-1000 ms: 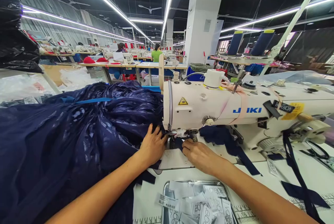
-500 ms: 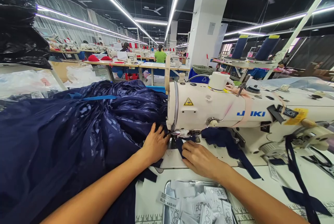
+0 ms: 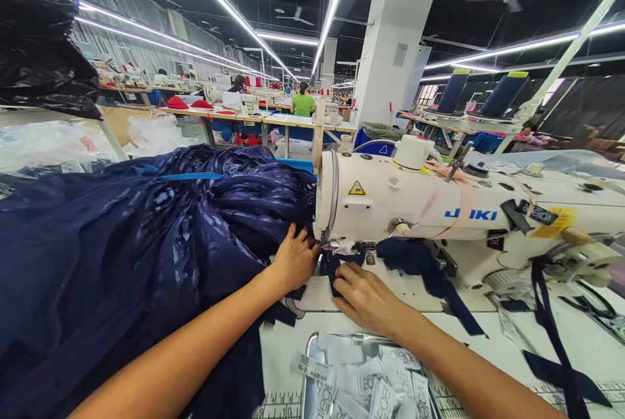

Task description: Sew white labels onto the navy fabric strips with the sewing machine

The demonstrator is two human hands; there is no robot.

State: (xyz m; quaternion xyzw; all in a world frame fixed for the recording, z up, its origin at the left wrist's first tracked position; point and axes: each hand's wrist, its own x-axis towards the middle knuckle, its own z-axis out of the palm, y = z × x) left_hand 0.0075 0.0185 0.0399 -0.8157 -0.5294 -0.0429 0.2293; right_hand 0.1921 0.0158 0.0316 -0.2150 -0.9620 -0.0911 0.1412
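A white sewing machine (image 3: 420,207) stands on the table in front of me. A large heap of dark navy lace fabric (image 3: 122,250) fills the left side. My left hand (image 3: 294,263) presses flat on the fabric just left of the needle. My right hand (image 3: 364,298) lies on the machine bed in front of the needle, fingers pinching a narrow navy strip (image 3: 334,276) that runs under the presser foot. The needle itself is hidden between my hands.
A metal tray (image 3: 312,373) of white printed labels sits at the near table edge. Navy ribbon strips (image 3: 551,334) trail over the table right of the machine. Two navy thread cones (image 3: 502,94) stand behind. Other people sit at benches far back.
My right hand has drawn back slightly towards me along the strip. My left hand stays pressed on the fabric. The view has shifted a little to the left.
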